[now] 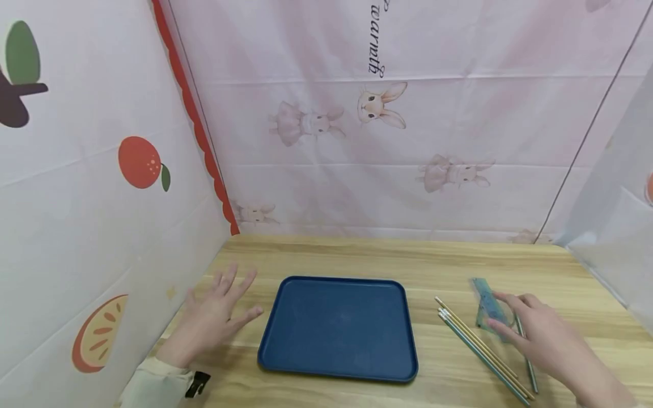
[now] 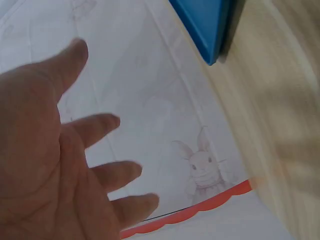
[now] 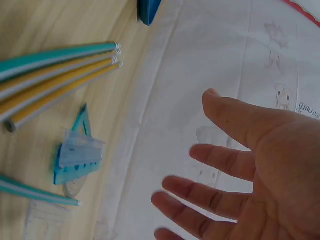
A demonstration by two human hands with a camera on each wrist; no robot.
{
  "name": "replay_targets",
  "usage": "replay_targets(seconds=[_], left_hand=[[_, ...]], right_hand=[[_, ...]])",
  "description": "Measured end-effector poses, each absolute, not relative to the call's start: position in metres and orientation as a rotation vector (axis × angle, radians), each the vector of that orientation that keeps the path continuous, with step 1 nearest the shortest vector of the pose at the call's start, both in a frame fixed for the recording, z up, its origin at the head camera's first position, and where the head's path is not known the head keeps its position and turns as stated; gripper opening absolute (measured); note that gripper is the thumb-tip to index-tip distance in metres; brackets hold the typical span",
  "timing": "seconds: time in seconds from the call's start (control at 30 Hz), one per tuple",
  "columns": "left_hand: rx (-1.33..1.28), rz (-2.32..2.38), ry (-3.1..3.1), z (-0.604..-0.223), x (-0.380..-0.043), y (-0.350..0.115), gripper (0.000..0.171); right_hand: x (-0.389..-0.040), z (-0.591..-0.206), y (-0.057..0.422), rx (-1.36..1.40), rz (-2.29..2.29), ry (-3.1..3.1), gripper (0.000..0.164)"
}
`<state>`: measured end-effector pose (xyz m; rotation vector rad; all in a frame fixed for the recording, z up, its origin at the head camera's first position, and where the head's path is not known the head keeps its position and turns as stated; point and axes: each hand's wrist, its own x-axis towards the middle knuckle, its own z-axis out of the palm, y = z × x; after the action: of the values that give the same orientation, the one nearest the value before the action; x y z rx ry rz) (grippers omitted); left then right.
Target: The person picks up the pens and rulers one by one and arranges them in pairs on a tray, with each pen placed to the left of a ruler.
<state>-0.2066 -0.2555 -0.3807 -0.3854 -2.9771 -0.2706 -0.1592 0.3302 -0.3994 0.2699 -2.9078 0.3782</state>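
My left hand (image 1: 208, 318) is raised left of a dark blue tray (image 1: 338, 331), fingers spread and palm bare. At the right, my right hand (image 1: 543, 334) hovers over a cluster of see-through blue drawing tools, holding nothing. In the right wrist view its fingers are loosely extended. The cluster has a ruler (image 3: 77, 162), a set square (image 3: 86, 122) and a rounded piece like a protractor (image 3: 75, 188), overlapping one another. Left of that hand, yellow pencils (image 1: 482, 345) and a teal pencil (image 1: 479, 356) lie side by side. Another teal pencil (image 1: 528, 365) lies apart, partly hidden under the hand.
Everything lies on a light wood-grain table (image 1: 352, 258). Pale printed cloths surround it: a fruit-patterned one (image 1: 102, 226) at the left and a rabbit-patterned one (image 1: 408, 141) at the back. A clear flat piece (image 3: 46, 220) lies beyond the single teal pencil in the right wrist view.
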Motion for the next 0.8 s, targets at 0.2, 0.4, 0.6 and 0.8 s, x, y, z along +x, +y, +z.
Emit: replay_targets(seconds=[0.2,0.4,0.6,0.8], left_hand=[[-0.552,-0.362,-3.082,-0.398,-0.209,-0.261,0.084],[-0.673,-0.588,-3.167,-0.415,-0.211,-0.267,0.093],[-0.691,-0.694,-3.232,-0.424,-0.208,-0.271,0.106],[-0.733,-0.764,-3.279,-0.426,-0.21,-0.268,0.108]], right_hand=[[-0.159,-0.41,0.318,0.324,0.491,-2.951,0.045],[-0.16,-0.426,0.307,0.399,0.528,-2.966,0.027],[-0.163,-0.435,0.294,0.349,0.551,-3.022,0.023],[-0.165,-0.437,0.287,0.251,0.535,-3.071,0.022]])
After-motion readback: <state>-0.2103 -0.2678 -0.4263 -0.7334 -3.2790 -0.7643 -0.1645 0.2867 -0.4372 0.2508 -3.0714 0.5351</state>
